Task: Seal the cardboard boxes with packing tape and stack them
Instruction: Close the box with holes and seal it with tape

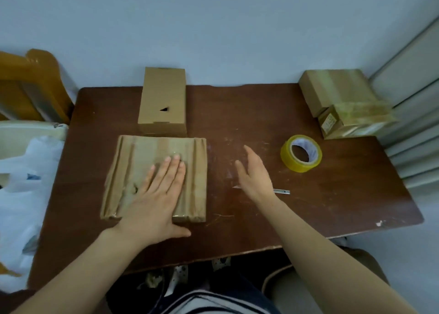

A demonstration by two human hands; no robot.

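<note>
A flat taped cardboard box (133, 171) lies on the brown table (332, 194) in front of me. My left hand (156, 194) presses flat on its top with straight fingers. My right hand (254, 175) hovers open just right of the box, above the table, holding nothing. A yellow roll of packing tape (301, 154) lies further right. A small metal cutter (281, 191) lies partly hidden under my right wrist. An upright plain box (162, 99) stands behind the flat one. Two taped boxes (344, 102) sit stacked at the table's far right corner.
A wooden chair back (31, 85) and a white plastic bag (23, 183) stand left of the table. A wall runs behind it, and a ribbed white panel (415, 123) is at the right. The table's near edge is close to my body.
</note>
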